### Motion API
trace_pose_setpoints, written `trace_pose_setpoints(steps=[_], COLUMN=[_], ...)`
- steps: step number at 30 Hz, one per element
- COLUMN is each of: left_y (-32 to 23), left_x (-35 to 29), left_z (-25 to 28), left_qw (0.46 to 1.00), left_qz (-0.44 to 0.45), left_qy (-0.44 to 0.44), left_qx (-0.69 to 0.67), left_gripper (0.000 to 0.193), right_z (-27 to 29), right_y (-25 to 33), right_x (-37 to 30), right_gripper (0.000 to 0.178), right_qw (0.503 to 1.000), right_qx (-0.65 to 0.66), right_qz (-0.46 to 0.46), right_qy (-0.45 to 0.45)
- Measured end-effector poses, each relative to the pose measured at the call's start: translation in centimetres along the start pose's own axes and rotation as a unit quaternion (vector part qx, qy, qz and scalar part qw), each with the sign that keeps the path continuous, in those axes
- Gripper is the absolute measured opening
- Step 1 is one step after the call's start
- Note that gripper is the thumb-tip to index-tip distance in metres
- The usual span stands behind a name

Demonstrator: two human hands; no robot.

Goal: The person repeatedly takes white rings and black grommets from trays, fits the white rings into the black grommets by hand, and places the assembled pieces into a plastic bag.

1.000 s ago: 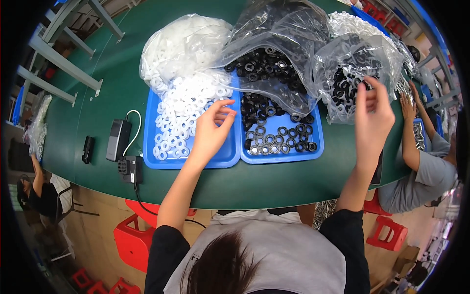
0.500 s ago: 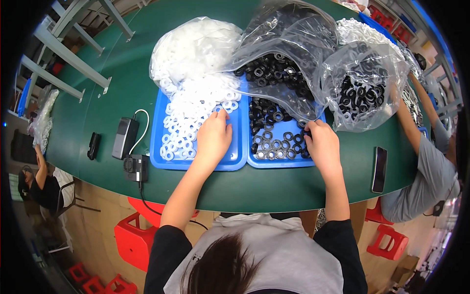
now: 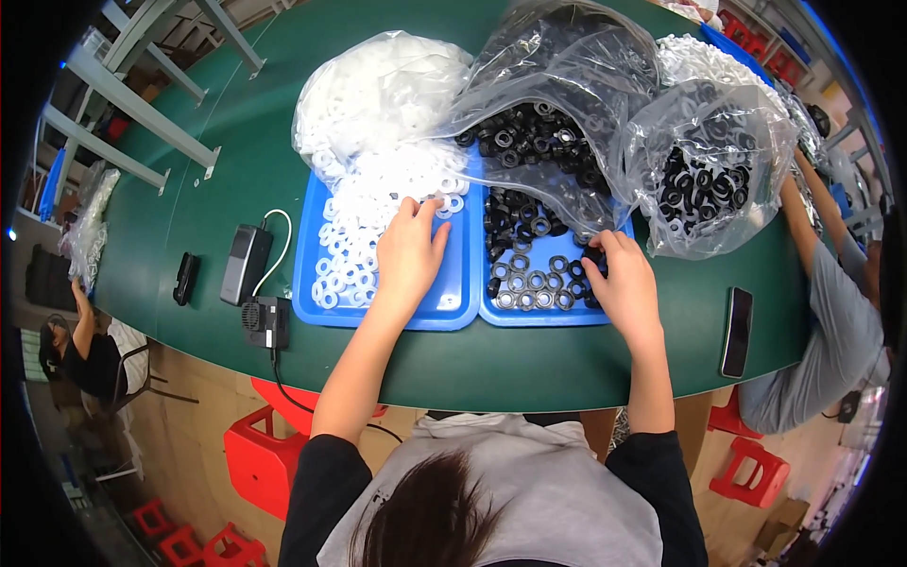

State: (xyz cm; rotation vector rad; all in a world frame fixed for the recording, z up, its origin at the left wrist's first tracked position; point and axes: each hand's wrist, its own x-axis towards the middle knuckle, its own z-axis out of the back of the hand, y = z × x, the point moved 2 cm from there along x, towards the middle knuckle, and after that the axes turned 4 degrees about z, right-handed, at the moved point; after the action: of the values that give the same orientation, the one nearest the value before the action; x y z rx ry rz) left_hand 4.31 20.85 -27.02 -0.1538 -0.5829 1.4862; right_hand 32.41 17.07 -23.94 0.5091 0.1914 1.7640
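Note:
My left hand (image 3: 410, 250) reaches into a heap of white plastic rings (image 3: 345, 255) in a blue tray (image 3: 460, 307). Its fingers are apart, tips touching the rings, with no ring visible in its grasp. In the neighbouring blue tray (image 3: 557, 319), black rings (image 3: 537, 280) lie loose, some flat near the front. My right hand (image 3: 624, 288) bends over that tray's right side, thumb and fingers closed around a black ring (image 3: 593, 253), partly hidden by the fingers. A clear bag of white rings (image 3: 378, 94) and a bag of black rings (image 3: 557, 71) spill into the trays.
Another clear bag with black rings (image 3: 704, 184) stands to the right, near a co-worker's arm (image 3: 799, 222). A phone (image 3: 736, 331) lies at the right edge. A black power pack (image 3: 245, 263) and corded device (image 3: 265, 321) sit left. Red stools (image 3: 265, 463) stand below the table.
My left hand has shifted slightly up and left, and its fingers have straightened and spread on the white rings. My right hand stays nearly in place at the black rings.

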Motion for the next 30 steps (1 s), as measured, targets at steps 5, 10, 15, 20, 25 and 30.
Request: trace_pose_setpoints(steps=[5,10,15,20,25,30], left_y=[-0.7,-0.5,-1.3,-3.9,-4.1,-4.5], left_x=[0.5,0.0,0.2,-0.3,-0.7,-1.0], left_z=[0.4,0.2,0.3,1.8,1.2,0.9], left_qw=[0.990,0.999,0.854,0.636,0.607,0.587], left_qz=[0.087,0.034,0.107,0.141,0.155,0.164], left_qy=[0.108,0.006,0.162,0.295,0.314,0.324], left_qx=[0.013,-0.038,-0.483,-0.699,-0.714,-0.724], left_gripper=[0.019,0.017,0.018,0.036,0.038,0.039], right_z=[1.5,0.8,-0.3,-1.0,-0.9,-1.0], right_y=[1.9,2.8,2.1,1.7,2.1,3.1], right_x=[0.6,0.5,0.3,0.2,0.3,0.2], right_gripper=[0.029,0.035,0.032,0.028,0.032,0.040], right_qw=[0.962,0.761,0.616,0.545,0.588,0.691], right_qx=[0.265,0.636,0.767,0.814,0.783,0.705], right_qz=[-0.041,-0.050,-0.104,-0.123,-0.129,-0.119], right_qy=[0.048,0.117,0.146,0.162,0.156,0.100])
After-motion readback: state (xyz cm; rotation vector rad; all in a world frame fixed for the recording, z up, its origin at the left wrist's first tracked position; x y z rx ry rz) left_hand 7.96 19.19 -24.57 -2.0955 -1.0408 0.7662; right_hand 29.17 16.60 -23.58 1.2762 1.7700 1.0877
